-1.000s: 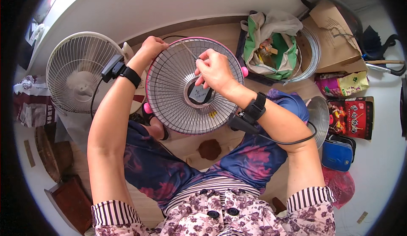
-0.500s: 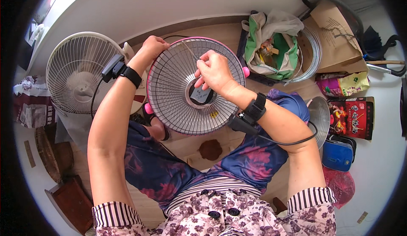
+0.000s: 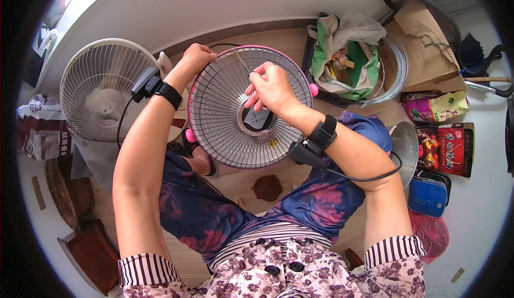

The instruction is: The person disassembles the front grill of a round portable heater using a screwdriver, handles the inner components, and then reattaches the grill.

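Note:
Between my knees stands a round fan-shaped heater with a wire guard, a pink rim and pink side knobs. My left hand is closed on its far left rim, the fingertips partly hidden behind the edge. Above the guard, my right hand pinches a thin rod-like tool, whose far end points at the top of the rim. Whether that tip touches the rim I cannot tell, and the tool's other end is hidden in my fingers. A dark round centre plate with a silver label lies just below my right hand.
A white floor fan stands at the left. To the right are an open green bag, a coil of wire, a cardboard box, snack packets and a blue case. A wall curves behind.

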Demonstrator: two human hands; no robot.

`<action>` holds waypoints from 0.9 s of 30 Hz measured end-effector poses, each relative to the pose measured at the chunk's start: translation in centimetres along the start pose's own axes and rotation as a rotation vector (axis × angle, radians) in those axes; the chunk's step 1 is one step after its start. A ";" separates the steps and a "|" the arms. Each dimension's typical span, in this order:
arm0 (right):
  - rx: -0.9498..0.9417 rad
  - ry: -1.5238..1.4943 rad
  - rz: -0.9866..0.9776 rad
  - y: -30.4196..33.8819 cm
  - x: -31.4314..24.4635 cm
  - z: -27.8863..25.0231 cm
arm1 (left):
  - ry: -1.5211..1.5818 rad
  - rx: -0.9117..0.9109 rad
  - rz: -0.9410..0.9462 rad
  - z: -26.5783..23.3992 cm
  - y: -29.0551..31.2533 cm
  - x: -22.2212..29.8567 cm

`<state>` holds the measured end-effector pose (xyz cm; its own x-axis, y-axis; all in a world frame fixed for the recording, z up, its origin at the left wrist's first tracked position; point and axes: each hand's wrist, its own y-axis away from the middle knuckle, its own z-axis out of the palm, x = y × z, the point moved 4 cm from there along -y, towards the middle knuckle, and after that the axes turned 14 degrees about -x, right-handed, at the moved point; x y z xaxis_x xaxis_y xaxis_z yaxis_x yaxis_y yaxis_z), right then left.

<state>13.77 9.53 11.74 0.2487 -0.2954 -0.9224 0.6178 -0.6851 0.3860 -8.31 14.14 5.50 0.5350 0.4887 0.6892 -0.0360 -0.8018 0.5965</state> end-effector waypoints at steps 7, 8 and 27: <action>-0.036 -0.049 -0.006 -0.3 0.4 0.2 | 0.002 0.032 0.000 0.2 1.0 0.9; -0.040 -0.065 -0.005 -0.3 0.4 0.2 | 0.004 0.028 -0.005 0.1 1.0 0.7; -0.019 -0.108 -0.006 -0.2 1.0 0.4 | -0.030 0.114 0.060 0.0 -0.7 -1.3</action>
<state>13.58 9.05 10.81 0.1639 -0.3624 -0.9175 0.6332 -0.6745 0.3796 -9.01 14.05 4.16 0.5597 0.4298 0.7086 0.0267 -0.8639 0.5029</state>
